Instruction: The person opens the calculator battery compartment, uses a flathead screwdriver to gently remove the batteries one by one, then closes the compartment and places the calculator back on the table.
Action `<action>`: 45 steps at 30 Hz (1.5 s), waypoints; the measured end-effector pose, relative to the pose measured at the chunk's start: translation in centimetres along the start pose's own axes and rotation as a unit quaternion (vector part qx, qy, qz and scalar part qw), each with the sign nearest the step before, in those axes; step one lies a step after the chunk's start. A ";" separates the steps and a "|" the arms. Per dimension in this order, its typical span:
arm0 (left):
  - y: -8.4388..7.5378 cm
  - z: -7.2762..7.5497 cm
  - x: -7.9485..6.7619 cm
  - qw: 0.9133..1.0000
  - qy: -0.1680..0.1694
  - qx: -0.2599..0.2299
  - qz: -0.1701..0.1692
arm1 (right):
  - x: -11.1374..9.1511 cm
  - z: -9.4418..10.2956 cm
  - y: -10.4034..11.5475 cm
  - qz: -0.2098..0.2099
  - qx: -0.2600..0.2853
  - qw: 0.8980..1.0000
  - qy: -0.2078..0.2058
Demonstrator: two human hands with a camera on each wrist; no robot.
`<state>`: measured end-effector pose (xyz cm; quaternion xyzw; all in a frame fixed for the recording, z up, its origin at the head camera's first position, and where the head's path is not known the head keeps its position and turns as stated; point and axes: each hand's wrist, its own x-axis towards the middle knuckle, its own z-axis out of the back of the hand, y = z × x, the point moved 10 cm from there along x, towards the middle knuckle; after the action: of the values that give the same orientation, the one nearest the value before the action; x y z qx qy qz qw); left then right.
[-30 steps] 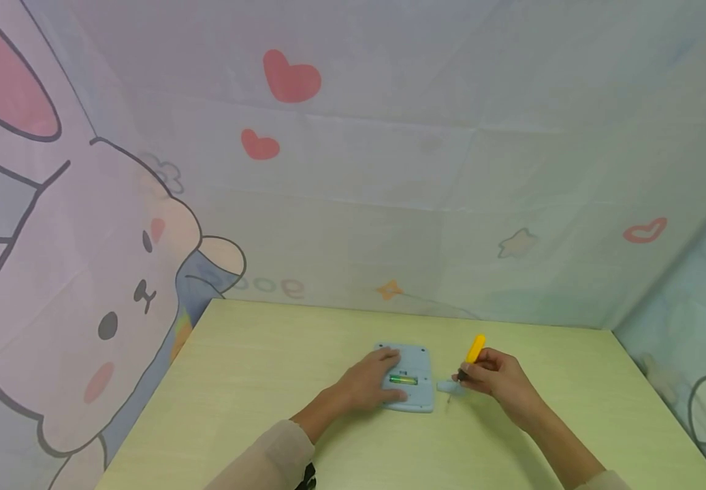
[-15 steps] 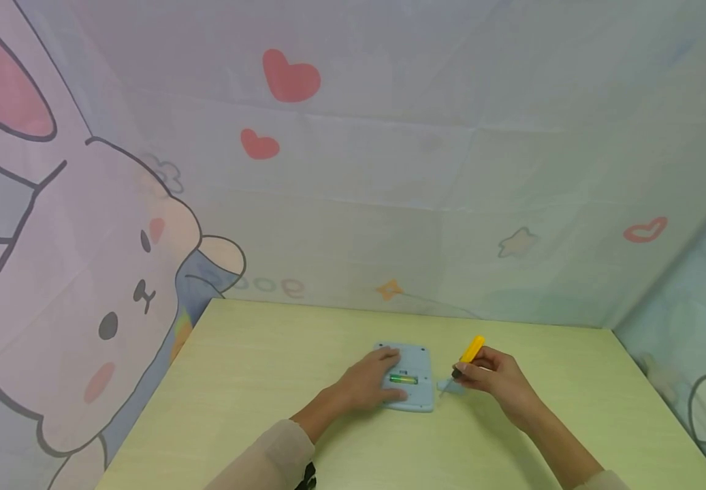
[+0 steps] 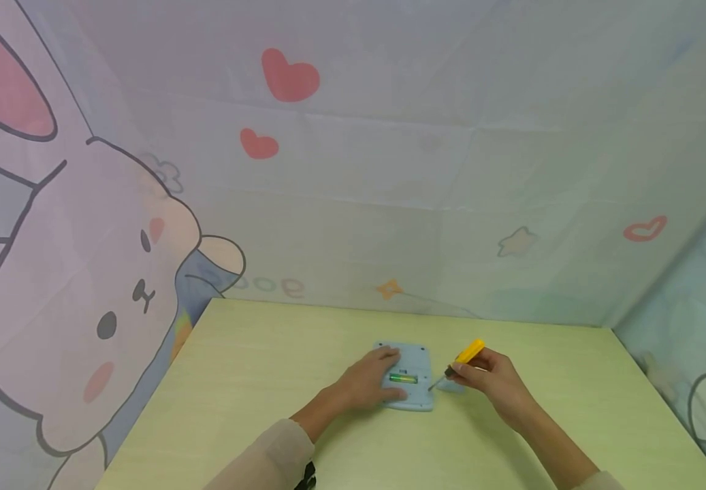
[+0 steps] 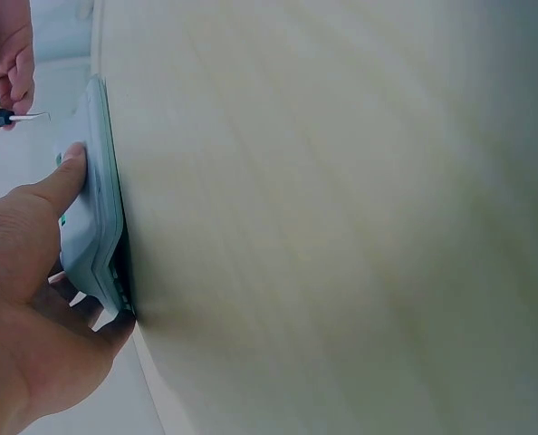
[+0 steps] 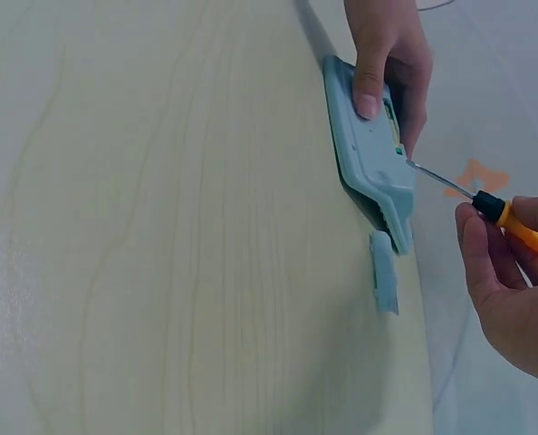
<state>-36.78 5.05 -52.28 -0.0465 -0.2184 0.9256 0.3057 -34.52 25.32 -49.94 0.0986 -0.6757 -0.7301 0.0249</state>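
Note:
A light blue calculator (image 3: 415, 395) lies back side up on the table, its battery slot uncovered with a green battery (image 3: 404, 379) inside. My left hand (image 3: 361, 382) holds it from the left: the thumb (image 4: 65, 177) presses on the back and the other fingers reach round the edge. Between thumb and fingers, my right hand (image 3: 502, 384) pinches a screwdriver (image 3: 469, 352) by its yellow handle. The shaft slants down over the calculator's right edge; in the left wrist view a small gap shows at its tip. Beside that edge lies a light blue battery cover (image 5: 384, 272), partly behind the screwdriver.
The pale wooden table (image 3: 254, 381) carries these things. A printed cloth (image 3: 389, 170) with hearts and a large rabbit hangs behind it and at its sides. Something black (image 3: 306, 476) shows below the left sleeve.
My right hand has tilted the screwdriver flatter, and its tip has moved left from near the battery cover to over the calculator's right edge. The left hand and calculator have stayed put.

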 end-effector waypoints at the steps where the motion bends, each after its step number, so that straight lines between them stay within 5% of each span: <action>1: 0.0 0.0 0.0 1.000 0.000 0.001 0.000 | 0.0 0.0 0.0 0.000 -0.003 1.000 -0.002; 32: 0.0 -0.3 -0.1 1.000 0.000 0.002 -0.010 | 0.0 -1.3 0.6 0.045 -0.002 0.997 -0.066; 45: 0.2 -0.4 -0.2 1.000 -0.002 0.003 -0.008 | -0.2 -2.2 1.3 0.075 -0.050 0.993 -0.075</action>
<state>-36.58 4.96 -52.74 -0.0421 -0.2169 0.9238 0.3126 -34.03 23.09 -48.78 -0.0085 -0.6438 -0.7644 0.0337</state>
